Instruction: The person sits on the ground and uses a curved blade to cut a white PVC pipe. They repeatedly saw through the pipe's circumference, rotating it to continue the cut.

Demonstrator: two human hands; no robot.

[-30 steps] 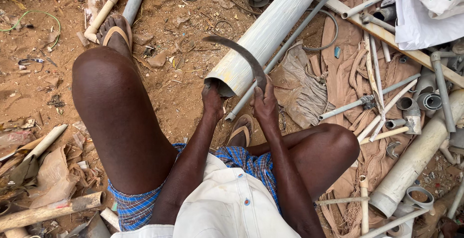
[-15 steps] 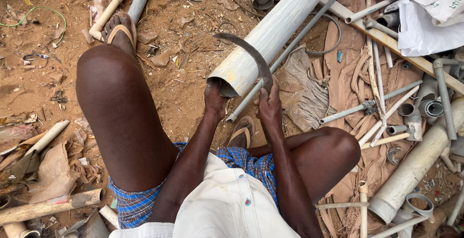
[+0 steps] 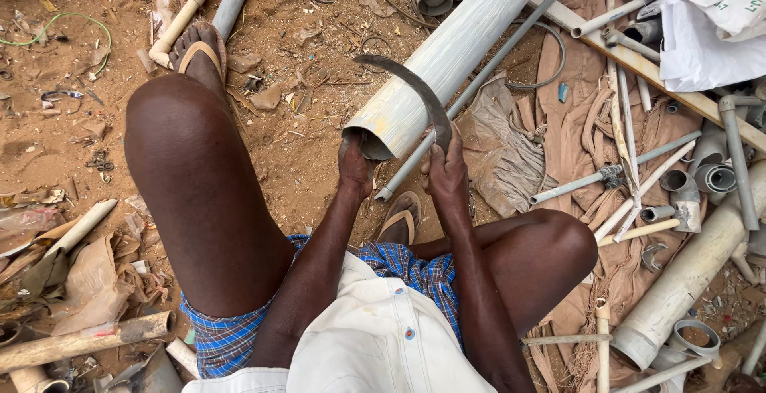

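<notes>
Bare dirt ground, pipe offcuts scattered from 12 to 5 o'clock.
Left hand (image 3: pixel 355 168) closed around the large grey pipe's (image 3: pixel 447 58) cut end, centre frame; right hand (image 3: pixel 447 171) wrapped tight on the curved blade (image 3: pixel 415 82). Pipe looks stiff, light, smooth; best held at the rim.

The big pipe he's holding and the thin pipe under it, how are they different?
The big pipe is wide, whitish and open-ended, with the left hand at its rim; the thin pipe is narrow and grey, lying beneath it on the dirt. Both run along the same diagonal.
</notes>
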